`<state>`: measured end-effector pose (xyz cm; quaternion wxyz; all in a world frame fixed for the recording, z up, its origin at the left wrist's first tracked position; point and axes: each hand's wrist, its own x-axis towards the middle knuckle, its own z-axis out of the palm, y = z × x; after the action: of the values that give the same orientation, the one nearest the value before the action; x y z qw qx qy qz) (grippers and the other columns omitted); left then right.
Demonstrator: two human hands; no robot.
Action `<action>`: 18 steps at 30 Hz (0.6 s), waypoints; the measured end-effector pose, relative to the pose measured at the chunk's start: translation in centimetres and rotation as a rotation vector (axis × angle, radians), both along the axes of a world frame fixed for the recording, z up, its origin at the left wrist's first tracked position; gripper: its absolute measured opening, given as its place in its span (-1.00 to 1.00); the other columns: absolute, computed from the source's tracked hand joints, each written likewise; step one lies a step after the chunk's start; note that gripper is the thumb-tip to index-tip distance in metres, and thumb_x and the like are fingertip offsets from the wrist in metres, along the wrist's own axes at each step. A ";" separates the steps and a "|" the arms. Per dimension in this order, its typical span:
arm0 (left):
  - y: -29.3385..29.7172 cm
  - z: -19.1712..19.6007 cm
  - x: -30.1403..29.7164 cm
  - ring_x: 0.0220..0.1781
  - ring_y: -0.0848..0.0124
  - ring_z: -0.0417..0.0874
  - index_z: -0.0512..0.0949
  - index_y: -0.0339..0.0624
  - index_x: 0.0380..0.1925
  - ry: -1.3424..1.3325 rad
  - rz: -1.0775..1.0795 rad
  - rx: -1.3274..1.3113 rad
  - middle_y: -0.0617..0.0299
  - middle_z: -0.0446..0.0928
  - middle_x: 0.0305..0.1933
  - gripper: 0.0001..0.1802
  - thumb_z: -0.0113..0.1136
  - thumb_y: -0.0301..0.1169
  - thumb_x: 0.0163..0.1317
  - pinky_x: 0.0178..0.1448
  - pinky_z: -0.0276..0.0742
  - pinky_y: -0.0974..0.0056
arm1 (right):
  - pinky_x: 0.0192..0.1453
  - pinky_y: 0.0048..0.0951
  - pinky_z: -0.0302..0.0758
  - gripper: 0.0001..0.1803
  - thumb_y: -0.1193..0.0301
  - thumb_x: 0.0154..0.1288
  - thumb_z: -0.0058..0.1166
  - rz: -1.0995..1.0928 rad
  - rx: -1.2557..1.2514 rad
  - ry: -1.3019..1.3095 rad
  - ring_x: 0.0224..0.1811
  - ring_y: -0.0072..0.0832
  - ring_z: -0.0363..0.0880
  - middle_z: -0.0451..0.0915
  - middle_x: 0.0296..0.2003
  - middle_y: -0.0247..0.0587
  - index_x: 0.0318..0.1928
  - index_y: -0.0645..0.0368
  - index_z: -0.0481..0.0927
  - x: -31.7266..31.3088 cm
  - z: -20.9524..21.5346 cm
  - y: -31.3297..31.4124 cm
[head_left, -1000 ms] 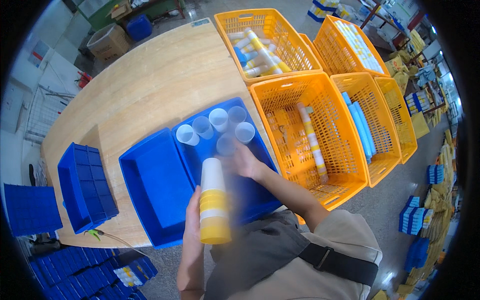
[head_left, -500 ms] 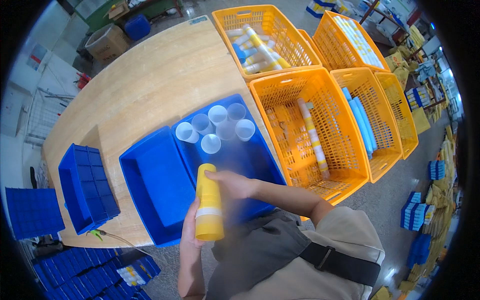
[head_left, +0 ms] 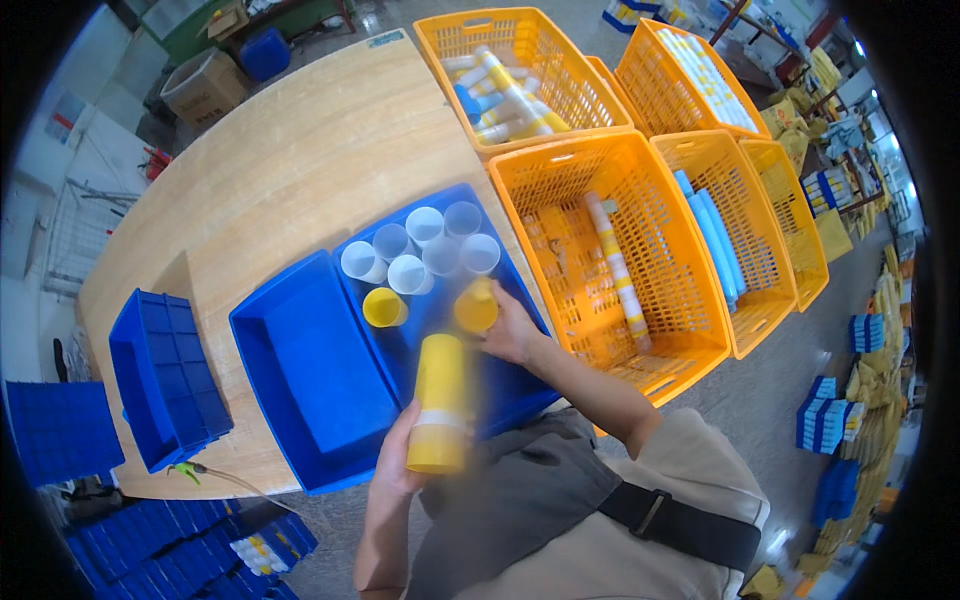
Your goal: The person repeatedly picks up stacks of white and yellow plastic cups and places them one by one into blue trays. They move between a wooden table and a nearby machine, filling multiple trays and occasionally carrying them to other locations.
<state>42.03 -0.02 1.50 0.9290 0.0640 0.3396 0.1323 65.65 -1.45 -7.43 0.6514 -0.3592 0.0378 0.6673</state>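
Observation:
My left hand (head_left: 400,450) is wrapped round a stack of nested yellow plastic cups (head_left: 440,385) with a white band, tilted at the near edge of a blue tray (head_left: 427,315). In my right hand (head_left: 513,325) is a single yellow cup (head_left: 474,310), held over the same tray. Beside it another yellow cup (head_left: 382,308) stands mouth up in the tray. Several translucent white cups (head_left: 408,275) stand grouped at the tray's far end, also mouth up. Motion blurs the area between my hands.
A second blue tray (head_left: 320,360) adjoins on the left, with a blue bin (head_left: 175,375) farther left on the wooden table (head_left: 270,190). Yellow crates stand along the right; the nearest crate (head_left: 555,290) holds one long cup stack (head_left: 617,270). An air hose (head_left: 230,474) hangs at the table's near edge.
A yellow cup now stands in the tray near the white ones. My right hand has left the stack and holds another yellow cup over the tray. The stack has shifted slightly right.

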 end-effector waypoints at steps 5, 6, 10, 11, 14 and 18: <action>0.2 -0.9 0.4 0.01 0.06 0.67 0.24 -0.29 0.37 0.041 -0.032 0.058 -0.23 0.54 0.10 -0.26 -0.17 0.13 0.52 0.06 0.68 0.02 | 0.32 -0.04 0.44 -0.35 -0.07 0.56 -0.14 0.481 0.414 0.068 0.20 -0.31 0.57 0.59 0.11 -0.08 0.27 0.26 0.38 -0.7 1.4 -1.1; 0.3 -0.9 0.3 0.03 0.05 0.67 0.24 -0.30 0.38 0.056 -0.059 0.078 -0.23 0.54 0.11 -0.25 -0.19 0.15 0.52 0.07 0.67 0.02 | 0.32 -0.06 0.43 -0.36 -0.06 0.54 -0.10 0.671 0.175 -0.156 0.20 -0.32 0.57 0.59 0.12 -0.10 0.27 0.25 0.39 -1.3 1.5 -0.6; 0.4 -0.5 -0.6 0.03 0.03 0.67 0.26 -0.33 0.35 0.067 -0.023 0.037 -0.21 0.55 0.09 -0.26 -0.19 0.14 0.53 0.09 0.66 -0.02 | 0.40 0.04 0.31 -0.31 -0.18 0.52 -0.18 0.182 -0.027 0.014 0.25 -0.25 0.54 0.63 0.09 -0.06 0.27 0.17 0.41 -2.1 1.3 1.4; 0.1 -0.3 -0.8 0.03 0.03 0.67 0.27 -0.34 0.34 0.059 -0.004 0.049 -0.21 0.56 0.08 -0.27 -0.19 0.12 0.53 0.09 0.66 -0.02 | 0.40 0.06 0.30 -0.28 -0.20 0.52 -0.23 0.224 -0.091 0.144 0.25 -0.23 0.53 0.62 0.11 -0.05 0.28 0.18 0.40 -2.4 1.3 1.1; -0.3 -0.1 -1.2 0.01 0.02 0.67 0.29 -0.34 0.32 0.122 0.035 0.007 -0.20 0.56 0.06 -0.29 -0.19 0.11 0.54 0.07 0.68 -0.01 | 0.36 -0.01 0.32 -0.29 -0.20 0.53 -0.23 0.544 0.019 0.045 0.21 -0.21 0.53 0.59 0.12 -0.06 0.27 0.19 0.39 -3.2 1.2 0.8; -0.3 -0.4 -1.7 0.16 0.10 0.61 0.28 -0.23 0.35 0.032 0.057 -0.044 -0.07 0.51 0.20 -0.40 -0.07 -0.03 0.54 0.26 0.56 -0.07 | 0.31 -0.18 0.38 -0.33 -0.15 0.52 -0.13 0.702 0.117 0.034 0.17 -0.26 0.53 0.57 0.11 -0.09 0.24 0.20 0.39 -4.9 1.4 1.1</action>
<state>40.37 -0.29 1.10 0.9205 0.0360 0.3590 0.1501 60.72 -0.36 -5.99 0.4012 -0.3012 -0.1152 0.8573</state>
